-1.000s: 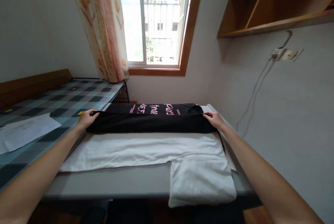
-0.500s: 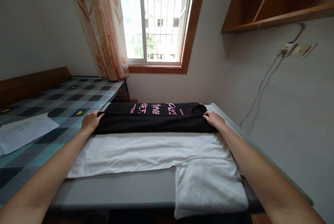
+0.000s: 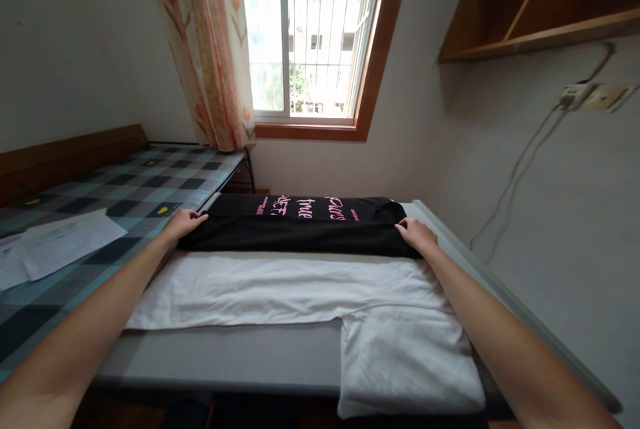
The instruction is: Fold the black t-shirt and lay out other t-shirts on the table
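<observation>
A black T-shirt (image 3: 300,237) with pink lettering lies sideways across the far part of a grey table (image 3: 225,352). Its near side is folded over in a long strip that covers part of the print. At the strip's left end, my left hand (image 3: 183,223) pinches the folded edge. My right hand (image 3: 416,234) pinches the same edge at the right end, near the collar. Closer to me a white T-shirt (image 3: 280,285) is spread out, its sleeve hanging past the table's front edge. Neither hand touches the white shirt.
A bed with a checked cover (image 3: 185,172) stands on the left, with paper sheets (image 3: 75,242) on it. Ahead are a window (image 3: 320,55) and a flowered curtain (image 3: 210,49). On the right wall hang a wooden shelf (image 3: 530,39) and a socket (image 3: 575,95) with a cord.
The view has shifted slightly, so the room appears farther right. Both hands still pinch the black T-shirt's folded edge, which looks nearly the same.
</observation>
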`<state>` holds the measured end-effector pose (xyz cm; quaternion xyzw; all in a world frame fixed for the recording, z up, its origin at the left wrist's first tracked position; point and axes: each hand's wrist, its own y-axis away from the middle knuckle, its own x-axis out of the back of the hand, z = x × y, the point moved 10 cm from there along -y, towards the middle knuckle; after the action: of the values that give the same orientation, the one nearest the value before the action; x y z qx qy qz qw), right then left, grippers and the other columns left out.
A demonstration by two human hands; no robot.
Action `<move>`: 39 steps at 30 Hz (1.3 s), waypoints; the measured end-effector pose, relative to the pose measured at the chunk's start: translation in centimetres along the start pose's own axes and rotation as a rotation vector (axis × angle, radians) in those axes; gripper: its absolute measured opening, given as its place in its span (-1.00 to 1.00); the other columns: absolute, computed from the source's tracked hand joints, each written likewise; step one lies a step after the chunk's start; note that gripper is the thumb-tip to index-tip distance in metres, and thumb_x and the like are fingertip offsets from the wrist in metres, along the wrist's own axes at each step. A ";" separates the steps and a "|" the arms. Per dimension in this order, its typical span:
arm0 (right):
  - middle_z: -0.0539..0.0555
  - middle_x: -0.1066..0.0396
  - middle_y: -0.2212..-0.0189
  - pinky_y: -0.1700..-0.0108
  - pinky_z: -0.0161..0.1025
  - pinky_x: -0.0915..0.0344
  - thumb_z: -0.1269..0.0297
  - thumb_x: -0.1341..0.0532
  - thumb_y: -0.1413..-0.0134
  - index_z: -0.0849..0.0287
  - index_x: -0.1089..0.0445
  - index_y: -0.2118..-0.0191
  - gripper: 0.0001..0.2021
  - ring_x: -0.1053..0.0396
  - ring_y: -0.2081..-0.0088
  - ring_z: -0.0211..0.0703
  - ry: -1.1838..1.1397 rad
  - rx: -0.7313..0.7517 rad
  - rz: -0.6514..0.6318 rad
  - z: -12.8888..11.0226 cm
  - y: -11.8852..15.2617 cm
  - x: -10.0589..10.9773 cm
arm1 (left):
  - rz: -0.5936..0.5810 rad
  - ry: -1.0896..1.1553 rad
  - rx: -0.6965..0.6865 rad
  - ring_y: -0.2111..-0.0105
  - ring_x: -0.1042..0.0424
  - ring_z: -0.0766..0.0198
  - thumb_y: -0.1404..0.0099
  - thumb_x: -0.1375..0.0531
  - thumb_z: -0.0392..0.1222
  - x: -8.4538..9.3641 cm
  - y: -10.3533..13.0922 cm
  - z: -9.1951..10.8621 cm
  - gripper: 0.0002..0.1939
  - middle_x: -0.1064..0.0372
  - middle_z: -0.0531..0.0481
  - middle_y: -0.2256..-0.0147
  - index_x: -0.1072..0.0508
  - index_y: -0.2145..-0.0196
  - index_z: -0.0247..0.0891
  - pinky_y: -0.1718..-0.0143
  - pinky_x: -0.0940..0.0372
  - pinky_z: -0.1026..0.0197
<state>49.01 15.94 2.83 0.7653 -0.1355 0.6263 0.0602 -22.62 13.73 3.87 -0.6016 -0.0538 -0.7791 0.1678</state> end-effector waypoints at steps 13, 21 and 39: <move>0.17 -0.54 0.41 0.27 -0.23 -0.37 0.20 -0.29 0.04 0.28 -0.51 0.34 -0.78 -0.48 0.33 -0.08 -0.844 0.004 0.057 2.6 -1.8 0.0 | 0.045 -0.133 0.106 0.10 -0.46 -0.05 -0.36 0.10 -0.07 -0.4 1.8 -0.7 -0.60 -0.46 -0.32 0.12 -0.41 0.12 -0.37 0.22 -0.31 0.15; 0.24 -0.52 0.19 0.12 -0.13 -0.33 0.17 -0.18 -0.13 0.15 -0.51 0.19 -0.77 -0.46 0.10 0.08 -0.156 -0.009 0.001 0.3 -0.8 -0.2 | 0.049 -0.246 0.113 0.19 -0.48 -0.19 -0.40 0.14 0.02 0.4 4.8 1.2 -0.53 -0.47 -0.38 0.19 -0.37 0.00 -0.30 0.30 -0.30 0.02; 0.27 -0.49 0.13 0.21 -0.15 -0.26 0.09 -0.08 -0.23 0.09 -0.45 0.06 -0.68 -0.45 0.11 0.11 -0.013 -0.047 0.016 0.3 0.7 0.4 | 0.109 -0.209 -0.167 0.13 -0.45 0.06 -0.34 0.00 -0.15 -1.4 3.9 3.4 -0.60 -0.36 -0.20 -0.02 -0.48 -0.02 -0.24 0.12 -0.31 0.16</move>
<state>49.19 15.15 3.12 0.7667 -0.1568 0.6184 0.0724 -17.95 11.34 3.00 -0.6933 0.0269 -0.7038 0.1526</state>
